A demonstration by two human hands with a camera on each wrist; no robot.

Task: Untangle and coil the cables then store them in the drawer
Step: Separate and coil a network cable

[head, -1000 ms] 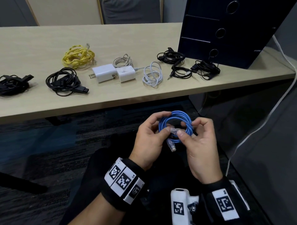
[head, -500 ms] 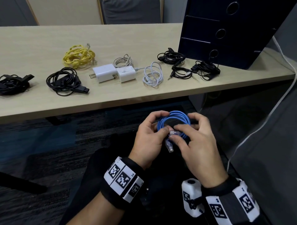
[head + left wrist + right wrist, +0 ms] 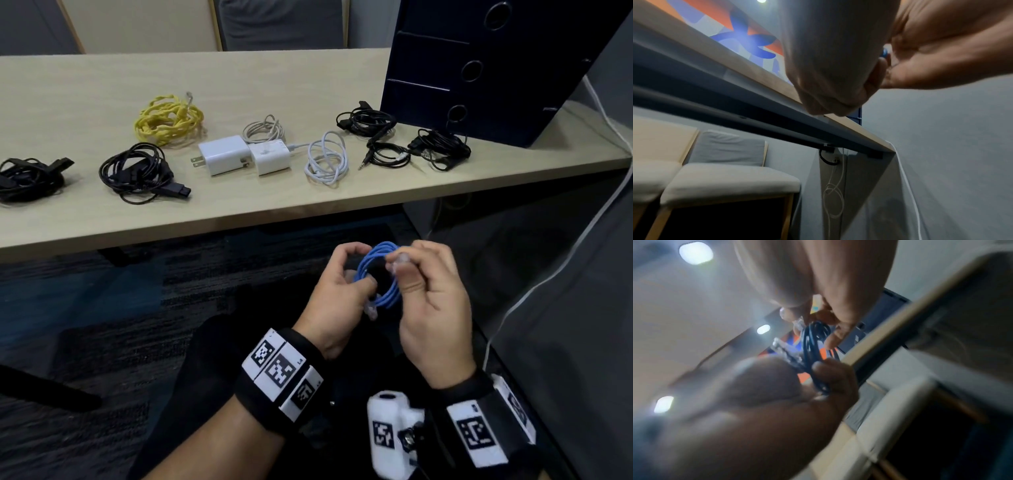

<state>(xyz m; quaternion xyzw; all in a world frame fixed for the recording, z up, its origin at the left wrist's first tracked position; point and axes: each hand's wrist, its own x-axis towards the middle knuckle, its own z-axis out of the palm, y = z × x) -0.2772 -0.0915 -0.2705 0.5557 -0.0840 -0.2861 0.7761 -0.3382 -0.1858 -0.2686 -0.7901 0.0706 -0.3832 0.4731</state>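
A small coil of blue network cable [image 3: 378, 274] hangs between both hands, below and in front of the table edge. My left hand [image 3: 337, 291] grips the coil's left side between thumb and curled fingers. My right hand [image 3: 428, 291] pinches one clear plug [image 3: 397, 262] at the coil's top right. The other clear plug [image 3: 371, 311] dangles under the coil. The right wrist view shows the blue cable [image 3: 813, 344] and a clear plug [image 3: 783, 350] between the fingers, blurred. The dark blue drawer cabinet [image 3: 496, 68] stands on the table at the right, its drawers shut.
On the wooden table [image 3: 274, 85] lie a yellow cable [image 3: 168, 120], black cable bundles [image 3: 137, 171], two white chargers [image 3: 246, 156], a white coiled cable [image 3: 325, 157] and more black cables [image 3: 404, 140]. A white cord [image 3: 565, 257] hangs at the right.
The right hand has lifted the clear plug from the coil's front middle up to its top right. The coil has turned more edge-on. The left hand keeps its grip.
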